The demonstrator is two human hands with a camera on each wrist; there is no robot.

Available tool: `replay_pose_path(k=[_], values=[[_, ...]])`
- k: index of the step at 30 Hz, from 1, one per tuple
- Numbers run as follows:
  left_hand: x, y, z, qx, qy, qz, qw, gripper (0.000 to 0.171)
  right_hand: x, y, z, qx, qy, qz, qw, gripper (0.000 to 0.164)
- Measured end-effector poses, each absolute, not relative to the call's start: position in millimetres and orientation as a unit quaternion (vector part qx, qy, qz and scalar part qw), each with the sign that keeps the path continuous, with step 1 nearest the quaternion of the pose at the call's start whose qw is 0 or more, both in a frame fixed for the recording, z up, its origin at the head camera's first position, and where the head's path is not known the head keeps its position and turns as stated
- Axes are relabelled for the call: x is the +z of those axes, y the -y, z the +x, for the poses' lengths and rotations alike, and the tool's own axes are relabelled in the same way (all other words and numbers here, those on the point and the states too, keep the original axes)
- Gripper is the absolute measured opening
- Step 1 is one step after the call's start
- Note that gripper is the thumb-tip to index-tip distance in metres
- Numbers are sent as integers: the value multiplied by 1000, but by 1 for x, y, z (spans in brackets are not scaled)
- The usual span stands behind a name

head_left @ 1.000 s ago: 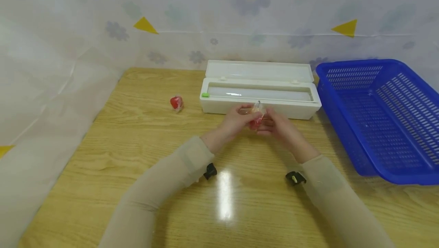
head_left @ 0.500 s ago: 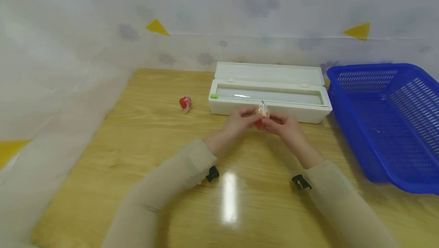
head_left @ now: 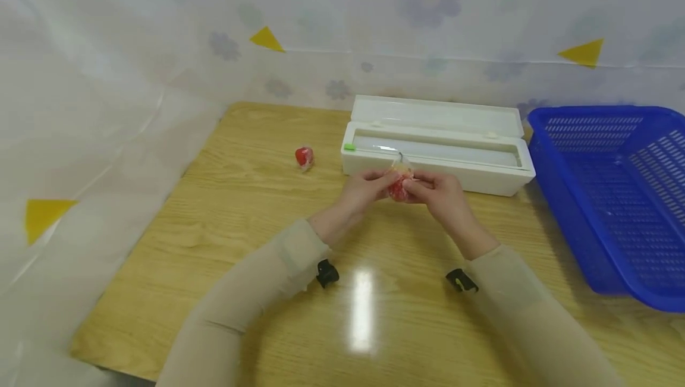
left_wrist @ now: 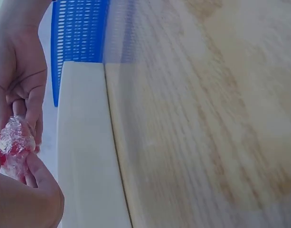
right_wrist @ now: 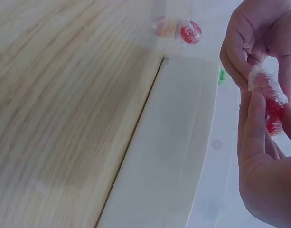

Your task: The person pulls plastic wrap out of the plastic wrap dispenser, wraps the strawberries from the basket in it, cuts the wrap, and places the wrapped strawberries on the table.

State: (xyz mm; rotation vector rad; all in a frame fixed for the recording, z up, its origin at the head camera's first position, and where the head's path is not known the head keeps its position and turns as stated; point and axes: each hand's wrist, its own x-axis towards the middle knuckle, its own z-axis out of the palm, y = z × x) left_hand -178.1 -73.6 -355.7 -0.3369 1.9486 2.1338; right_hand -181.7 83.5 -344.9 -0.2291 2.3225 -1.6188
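Note:
Between both hands a small red fruit with a yellowish top (head_left: 398, 189) is held, wrapped in crinkled clear cling film. My left hand (head_left: 360, 194) pinches it from the left. From the other side, the thumb and fingers of my right hand (head_left: 445, 198) grip the film and fruit. In the right wrist view the film looks bunched around the red fruit (right_wrist: 274, 111). Just behind the hands stands a white cling film dispenser (head_left: 439, 176), lid raised, with a roll (head_left: 444, 149) inside. A second red, film-wrapped piece (head_left: 304, 158) lies on the table to the left.
A blue perforated basket (head_left: 583, 220) stands right of the dispenser. On the dispenser's left end sits a green slider (head_left: 349, 147). A flowered sheet (head_left: 321, 6) hangs behind the wooden table (head_left: 225, 208).
The head view has turned left, so the scene shifts right. My right fingers, earlier extended beside the fruit, now pinch it. The hands have moved slightly left along the dispenser.

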Motion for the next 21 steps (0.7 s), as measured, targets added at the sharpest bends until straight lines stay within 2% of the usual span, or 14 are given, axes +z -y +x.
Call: replay_pose_path(k=[5, 7, 14, 21], values=[[-350, 84, -178, 724, -672, -118, 99, 31, -344, -81, -178, -572, -802, -94, 142, 51], [-346, 96, -179, 720, -678, -123, 78, 32, -343, -83, -174, -565, -806, -106, 141, 56], [-342, 158, -199, 666, -727, -167, -18, 42, -345, -106, -166, -540, -826, -115, 110, 52], [-357, 184, -214, 477, -870, -125, -30, 41, -348, -113, -163, -517, -839, -131, 108, 50]])
